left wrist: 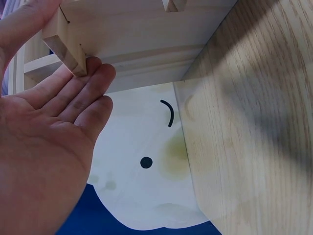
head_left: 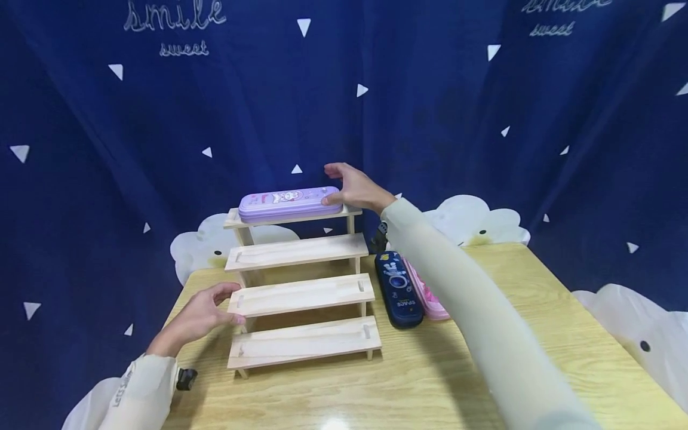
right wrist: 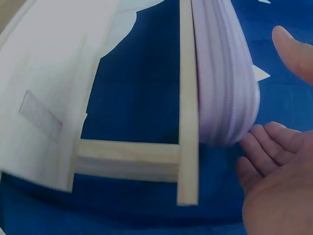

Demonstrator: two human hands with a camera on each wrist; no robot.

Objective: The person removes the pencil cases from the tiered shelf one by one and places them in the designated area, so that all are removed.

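Observation:
A lilac zip pencil case (head_left: 290,203) with cartoon prints lies lengthwise on the top step of a four-tier wooden display stand (head_left: 301,295). My right hand (head_left: 357,188) is at the case's right end, thumb and fingers spread apart. In the right wrist view the fingertips (right wrist: 259,139) come right up to the case's rounded end, with the thumb held away from it. At the stand's left side, my left hand (head_left: 201,313) holds the end of a lower step between thumb and fingers. The left wrist view shows its fingers (left wrist: 93,83) against the wooden end piece.
Right of the stand, a dark blue pencil case (head_left: 399,289) with a space print lies on the wooden table (head_left: 537,310). A pink case (head_left: 432,304) lies beside it, partly hidden by my right sleeve. A navy curtain (head_left: 430,119) hangs behind.

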